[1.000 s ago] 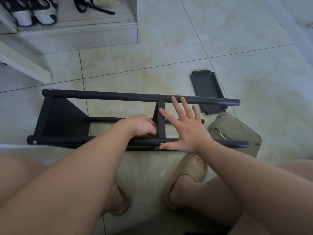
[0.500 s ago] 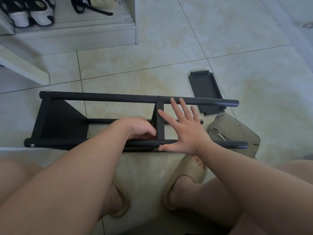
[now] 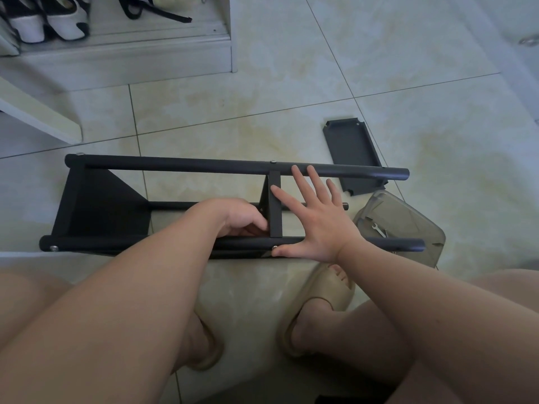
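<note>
The pale, glossy marbled tile floor (image 3: 291, 91), crossed by thin dark grout lines, carried a long black metal tube rack (image 3: 175, 167) lying on its side across the middle of the picture. Right of centre a flat dark grey metal panel (image 3: 351, 147) lay on the tiles, and below it a translucent brownish plastic box (image 3: 408, 217). Two beige foam slippers (image 3: 329, 290) stood at bottom centre, and a low white shelf unit (image 3: 131, 56) at the upper left.

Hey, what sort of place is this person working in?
Probably a home entryway: glossy pale tiled floor, a low white shoe shelf holding black-and-white sandals, and a black metal tube rack lying half-built on it.
</note>
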Demonstrator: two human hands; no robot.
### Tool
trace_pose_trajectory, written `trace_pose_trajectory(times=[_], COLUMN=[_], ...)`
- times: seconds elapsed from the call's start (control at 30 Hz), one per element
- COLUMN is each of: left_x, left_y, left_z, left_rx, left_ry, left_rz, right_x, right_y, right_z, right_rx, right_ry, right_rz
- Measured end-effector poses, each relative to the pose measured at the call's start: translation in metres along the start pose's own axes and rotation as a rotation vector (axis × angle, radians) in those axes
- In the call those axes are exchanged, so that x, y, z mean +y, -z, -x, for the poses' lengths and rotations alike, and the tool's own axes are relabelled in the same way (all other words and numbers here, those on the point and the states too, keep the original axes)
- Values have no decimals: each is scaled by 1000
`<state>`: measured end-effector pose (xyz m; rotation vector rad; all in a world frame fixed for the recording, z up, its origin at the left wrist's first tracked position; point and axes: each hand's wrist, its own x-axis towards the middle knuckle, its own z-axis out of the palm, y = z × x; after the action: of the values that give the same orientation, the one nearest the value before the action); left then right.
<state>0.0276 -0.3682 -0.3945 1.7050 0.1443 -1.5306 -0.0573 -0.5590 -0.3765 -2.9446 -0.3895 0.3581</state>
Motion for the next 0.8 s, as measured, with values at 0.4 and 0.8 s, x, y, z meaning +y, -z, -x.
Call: trace_pose_trajectory(times=[0.4,0.8], left_x=[1,0], left_y=[-2,-2], left_z=[3,0], left_rx=[11,34], left_ry=[-16,-39], left_rz=[-54,-67], right_x=[-1,-1], right_y=[1,2], right_z=[0,1], right_rx=[-3,-11], right_ry=[-1,-3], right_rz=[-3,0])
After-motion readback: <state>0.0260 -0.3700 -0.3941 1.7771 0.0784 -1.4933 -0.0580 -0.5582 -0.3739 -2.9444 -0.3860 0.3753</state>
